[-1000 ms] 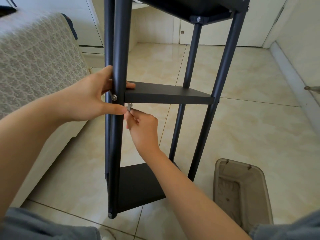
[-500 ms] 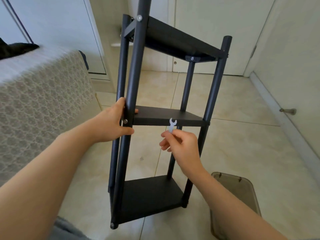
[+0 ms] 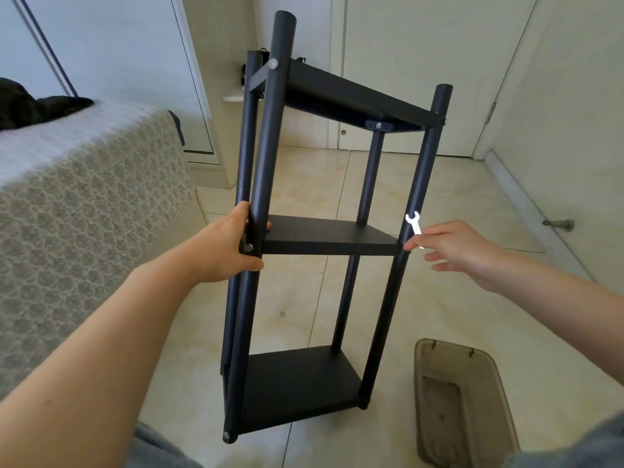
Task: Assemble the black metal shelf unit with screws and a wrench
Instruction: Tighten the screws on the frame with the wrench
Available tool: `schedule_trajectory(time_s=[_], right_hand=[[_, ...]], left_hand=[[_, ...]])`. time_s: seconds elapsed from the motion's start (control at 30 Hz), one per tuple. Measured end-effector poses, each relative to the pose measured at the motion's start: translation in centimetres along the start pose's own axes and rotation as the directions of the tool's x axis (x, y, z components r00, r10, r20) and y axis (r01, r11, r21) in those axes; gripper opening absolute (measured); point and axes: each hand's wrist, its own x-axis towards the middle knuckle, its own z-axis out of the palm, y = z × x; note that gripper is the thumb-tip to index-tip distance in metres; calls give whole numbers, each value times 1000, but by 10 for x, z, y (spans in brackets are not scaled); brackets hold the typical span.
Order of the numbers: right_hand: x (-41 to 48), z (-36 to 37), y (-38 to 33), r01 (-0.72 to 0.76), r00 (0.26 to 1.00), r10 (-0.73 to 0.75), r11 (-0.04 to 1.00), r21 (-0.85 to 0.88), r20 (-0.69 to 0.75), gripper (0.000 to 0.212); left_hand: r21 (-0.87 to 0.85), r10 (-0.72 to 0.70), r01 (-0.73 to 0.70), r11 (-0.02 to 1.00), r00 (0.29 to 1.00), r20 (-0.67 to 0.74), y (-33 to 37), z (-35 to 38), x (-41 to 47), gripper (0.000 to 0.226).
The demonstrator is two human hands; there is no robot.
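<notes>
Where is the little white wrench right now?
In the head view, the wrench is right of centre, pinched in the right hand. It sticks up beside the shelf unit's front right post, level with the middle shelf.

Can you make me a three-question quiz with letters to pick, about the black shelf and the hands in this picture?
1. Where is the wrench?
A. on the floor
B. in the right hand
C. in the plastic bin

2. How many boards does the shelf unit have?
A. three
B. two
C. five

3. What is the left hand doing?
A. resting on the sofa
B. hanging free
C. gripping the front post

Answers:
1 B, its fingers pinch the wrench beside the right post.
2 A, top, middle, bottom.
3 C, fingers wrap it at the middle board.
</notes>
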Motion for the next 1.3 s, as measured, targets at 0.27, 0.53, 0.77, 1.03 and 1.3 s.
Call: schedule_trajectory(time_s=[0.27, 0.53, 0.77, 1.03, 1.3], right_hand=[[14, -7, -22, 20, 998, -32, 984, 179, 61, 28], [21, 5, -33, 118, 991, -130, 929, 351, 10, 13], [12, 15, -42, 144, 980, -192, 848, 510, 43, 21], [-9, 17, -57, 209, 914, -362, 809, 549, 185, 27], [-24, 23, -64, 255, 885, -417, 806, 535, 207, 29]], left_hand=[[-11, -23, 23, 1000, 1000, -2, -9, -1, -9, 75], [-160, -64, 44, 986, 991, -117, -11, -4, -6, 44], [-215, -198, 163, 963, 969, -151, -25, -9, -2, 44], [-254, -333, 300, 920, 938, -99, -53, -4, -2, 51], [-167, -428, 405, 899, 894, -132, -55, 11, 3, 58]])
